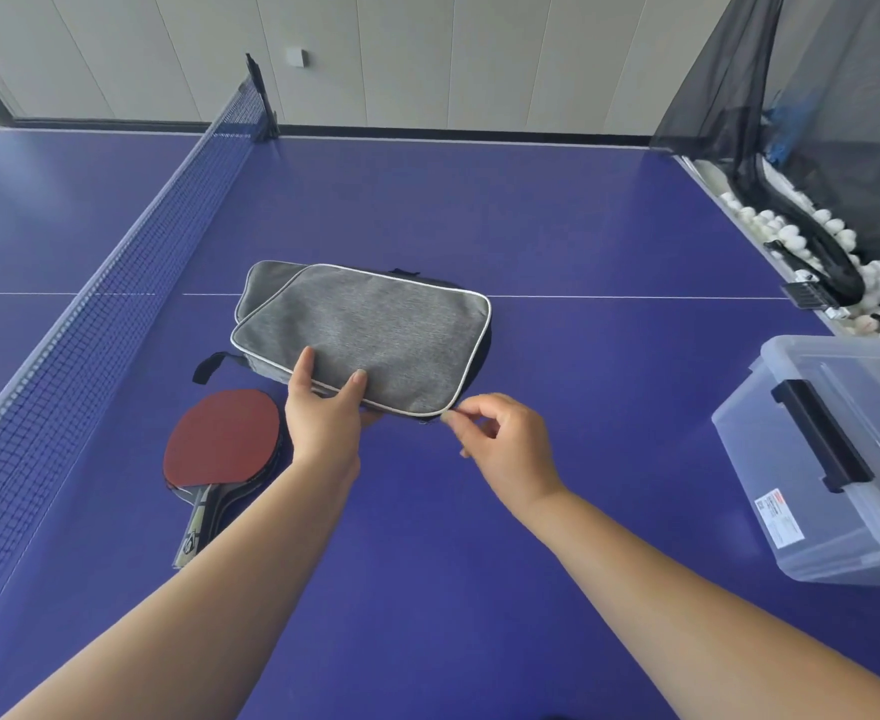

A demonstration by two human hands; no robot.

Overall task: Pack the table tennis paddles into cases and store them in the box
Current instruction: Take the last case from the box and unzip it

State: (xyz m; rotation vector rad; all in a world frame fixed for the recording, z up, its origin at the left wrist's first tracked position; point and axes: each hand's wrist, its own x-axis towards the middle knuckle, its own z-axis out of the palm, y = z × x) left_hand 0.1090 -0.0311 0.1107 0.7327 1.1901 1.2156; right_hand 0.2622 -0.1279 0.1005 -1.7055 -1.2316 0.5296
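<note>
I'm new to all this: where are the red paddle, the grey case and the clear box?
red paddle (222, 439): head view, on its red rubber face.
grey case (370, 330): head view, middle of its top flap.
clear box (812, 491): head view, on its near side wall.

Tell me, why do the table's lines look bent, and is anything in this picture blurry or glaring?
In the head view, the wide-angle lens bows the net and the table edges; soft daylight gives a pale sheen on the far left of the table, with no harsh glare; the grey case and red paddle are sharp, while the right hand at the case's corner is slightly blurred.
</note>
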